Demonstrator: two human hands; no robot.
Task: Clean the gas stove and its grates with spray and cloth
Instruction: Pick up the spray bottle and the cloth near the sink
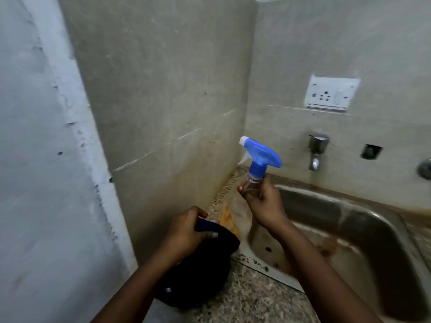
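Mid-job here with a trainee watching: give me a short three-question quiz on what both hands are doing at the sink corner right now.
1. True or false: the right hand grips the spray bottle by its clear neck, below the blue trigger head.
2. What does the left hand hold?
A. sponge
B. dark cloth
C. grate
3. Fill in: the tap is mounted on the wall above the steel ____.

Key: 1 true; 2 B; 3 sink.
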